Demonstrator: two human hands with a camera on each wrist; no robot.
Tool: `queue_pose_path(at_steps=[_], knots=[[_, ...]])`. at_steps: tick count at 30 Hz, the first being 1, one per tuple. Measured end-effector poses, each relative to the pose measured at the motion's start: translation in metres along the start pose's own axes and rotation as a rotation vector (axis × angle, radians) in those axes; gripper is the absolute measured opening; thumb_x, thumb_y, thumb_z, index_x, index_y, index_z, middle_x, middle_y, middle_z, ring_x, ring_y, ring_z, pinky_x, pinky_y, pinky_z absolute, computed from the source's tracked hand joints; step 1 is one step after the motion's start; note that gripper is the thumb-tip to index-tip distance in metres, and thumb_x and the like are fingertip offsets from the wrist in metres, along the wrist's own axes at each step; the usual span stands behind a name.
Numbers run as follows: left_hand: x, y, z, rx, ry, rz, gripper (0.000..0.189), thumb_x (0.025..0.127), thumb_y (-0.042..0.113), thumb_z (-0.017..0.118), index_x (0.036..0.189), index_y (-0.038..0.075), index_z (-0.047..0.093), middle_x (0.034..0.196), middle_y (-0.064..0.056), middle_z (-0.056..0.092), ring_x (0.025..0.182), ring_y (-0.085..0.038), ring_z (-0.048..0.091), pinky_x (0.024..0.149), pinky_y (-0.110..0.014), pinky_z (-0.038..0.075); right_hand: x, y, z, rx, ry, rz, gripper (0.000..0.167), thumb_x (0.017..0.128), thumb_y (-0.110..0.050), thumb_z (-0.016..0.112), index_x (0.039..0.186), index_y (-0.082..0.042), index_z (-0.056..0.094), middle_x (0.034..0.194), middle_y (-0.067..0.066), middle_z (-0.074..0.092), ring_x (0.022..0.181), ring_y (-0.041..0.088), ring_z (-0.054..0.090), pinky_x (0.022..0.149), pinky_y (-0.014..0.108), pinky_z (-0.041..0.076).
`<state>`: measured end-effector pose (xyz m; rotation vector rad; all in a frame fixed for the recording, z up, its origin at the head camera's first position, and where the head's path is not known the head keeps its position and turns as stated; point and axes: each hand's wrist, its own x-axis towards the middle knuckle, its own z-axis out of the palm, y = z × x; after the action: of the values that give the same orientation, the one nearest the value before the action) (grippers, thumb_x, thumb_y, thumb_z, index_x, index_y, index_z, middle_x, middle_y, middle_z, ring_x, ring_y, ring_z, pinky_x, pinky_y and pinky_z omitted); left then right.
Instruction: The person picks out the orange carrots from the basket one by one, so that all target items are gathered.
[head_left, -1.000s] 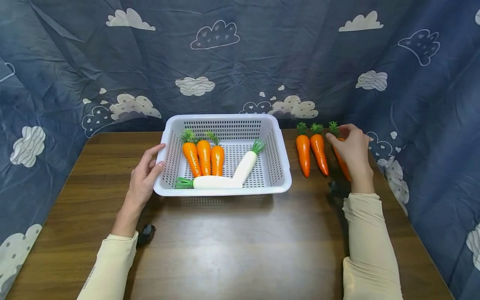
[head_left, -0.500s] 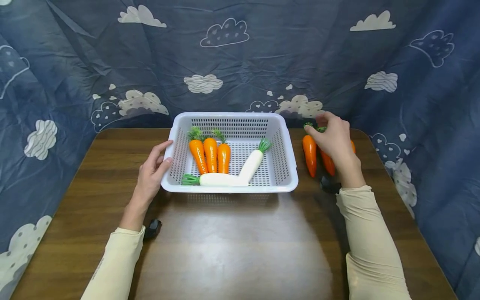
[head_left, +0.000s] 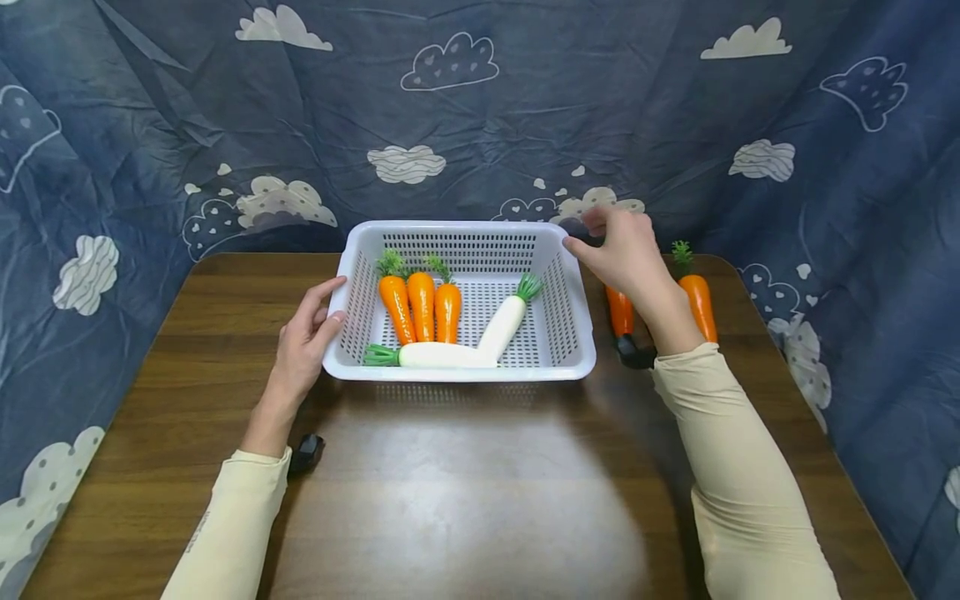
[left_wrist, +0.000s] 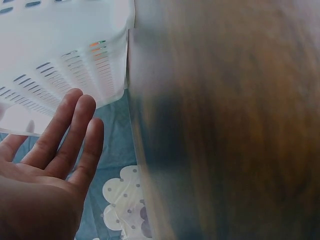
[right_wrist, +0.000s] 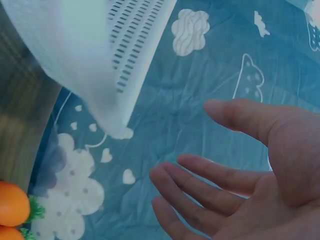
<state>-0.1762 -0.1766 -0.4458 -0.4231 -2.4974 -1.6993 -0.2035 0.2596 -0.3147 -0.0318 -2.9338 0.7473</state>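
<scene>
A white slotted plastic basket point(head_left: 459, 374) stands on the table. Three orange carrots point(head_left: 422, 307) with leafy green tops lie in its left half, beside two white radishes point(head_left: 504, 327) with green stems. My left hand point(head_left: 300, 350) rests its fingertips and thumb against the basket's left side; the left wrist view shows several straight fingers point(left_wrist: 82, 117) by the slotted wall. Near the basket's back right corner hovers my right hand point(head_left: 622, 250), fingers spread and holding nothing. Below it a carrot point(head_left: 619, 308) is partly hidden, and another carrot point(head_left: 699, 304) lies further right.
The brown wooden table point(head_left: 450, 492) reaches back to a dark blue curtain point(head_left: 465, 125) with cloud prints. In the right wrist view, two carrots point(right_wrist: 12, 204) show at the lower left. Black wrist devices point(head_left: 307, 454) sit on both wrists.
My right hand has moved left from the rightmost carrot, over the other loose carrots, to the basket's back right corner. The left hand stays at the basket's left side. The head view has shifted slightly.
</scene>
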Motion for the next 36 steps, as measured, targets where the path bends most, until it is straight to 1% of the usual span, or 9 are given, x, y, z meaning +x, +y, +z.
queue_pose_path(at_steps=[9,14,18,23,28,32,34,35,36], knots=[[0.0,-0.001,-0.002,-0.008,0.001,0.001,0.051,0.11,0.024,0.052,0.16,0.029,0.043,0.135,-0.027,0.068,0.104,-0.049,0.074,0.069,-0.02,0.059,0.013,-0.025,0.004,-0.019,-0.048,-0.07,0.052,0.099,-0.029,0.072,0.137,0.006,0.063,0.134,0.027,0.066,0.122,0.04,0.062,0.108,0.055,0.051],[-0.001,-0.001,-0.003,-0.005,0.009,0.0,0.051,0.11,0.024,0.052,0.16,0.029,0.043,0.134,-0.027,0.069,0.103,-0.049,0.074,0.068,-0.02,0.059,0.024,-0.039,0.013,-0.021,-0.125,-0.082,0.053,0.098,-0.029,0.071,0.136,0.007,0.062,0.135,0.027,0.066,0.122,0.04,0.063,0.106,0.053,0.052],[0.0,0.0,-0.003,0.005,0.013,0.004,0.051,0.11,0.024,0.052,0.16,0.028,0.044,0.133,-0.027,0.069,0.102,-0.049,0.074,0.068,-0.019,0.059,0.032,-0.05,0.025,-0.075,-0.192,-0.091,0.054,0.098,-0.031,0.073,0.134,0.008,0.064,0.132,0.025,0.067,0.122,0.039,0.062,0.105,0.052,0.051],[0.001,0.0,-0.001,0.003,0.01,0.011,0.051,0.11,0.023,0.053,0.16,0.027,0.044,0.133,-0.028,0.069,0.102,-0.049,0.074,0.069,-0.018,0.059,0.038,-0.065,0.039,-0.15,-0.28,-0.081,0.052,0.097,-0.034,0.074,0.13,0.005,0.067,0.127,0.022,0.07,0.113,0.035,0.063,0.099,0.049,0.054],[0.002,0.0,-0.002,0.009,0.01,0.009,0.05,0.11,0.024,0.053,0.16,0.028,0.044,0.13,-0.027,0.07,0.1,-0.048,0.074,0.068,-0.019,0.059,0.044,-0.084,0.052,-0.197,-0.356,-0.076,0.044,0.095,-0.035,0.076,0.119,0.001,0.072,0.119,0.016,0.069,0.102,0.029,0.061,0.086,0.042,0.054],[0.004,0.001,-0.002,0.014,0.008,0.005,0.05,0.11,0.023,0.052,0.16,0.028,0.044,0.128,-0.028,0.071,0.099,-0.048,0.074,0.068,-0.019,0.059,0.05,-0.093,0.063,-0.224,-0.401,-0.054,0.034,0.094,-0.037,0.078,0.095,-0.004,0.069,0.094,0.008,0.062,0.089,0.023,0.053,0.075,0.036,0.047],[0.004,0.001,-0.001,0.012,0.008,0.006,0.05,0.11,0.023,0.052,0.16,0.027,0.044,0.128,-0.028,0.071,0.099,-0.048,0.074,0.067,-0.019,0.059,0.053,-0.096,0.071,-0.233,-0.428,-0.054,0.037,0.094,-0.036,0.078,0.079,-0.007,0.061,0.077,0.003,0.052,0.075,0.019,0.046,0.067,0.033,0.041],[0.004,0.001,-0.001,0.01,0.008,0.002,0.05,0.11,0.024,0.052,0.159,0.027,0.044,0.128,-0.027,0.071,0.099,-0.048,0.074,0.067,-0.019,0.059,0.054,-0.097,0.075,-0.232,-0.435,-0.057,0.039,0.094,-0.036,0.078,0.075,-0.01,0.056,0.072,0.0,0.046,0.071,0.018,0.041,0.064,0.031,0.037],[0.003,0.0,-0.001,0.007,0.008,-0.001,0.05,0.11,0.024,0.052,0.159,0.027,0.044,0.128,-0.027,0.071,0.099,-0.048,0.074,0.067,-0.02,0.059,0.054,-0.098,0.079,-0.238,-0.444,-0.068,0.039,0.094,-0.036,0.078,0.073,-0.011,0.055,0.069,-0.002,0.045,0.069,0.017,0.041,0.064,0.03,0.038]])
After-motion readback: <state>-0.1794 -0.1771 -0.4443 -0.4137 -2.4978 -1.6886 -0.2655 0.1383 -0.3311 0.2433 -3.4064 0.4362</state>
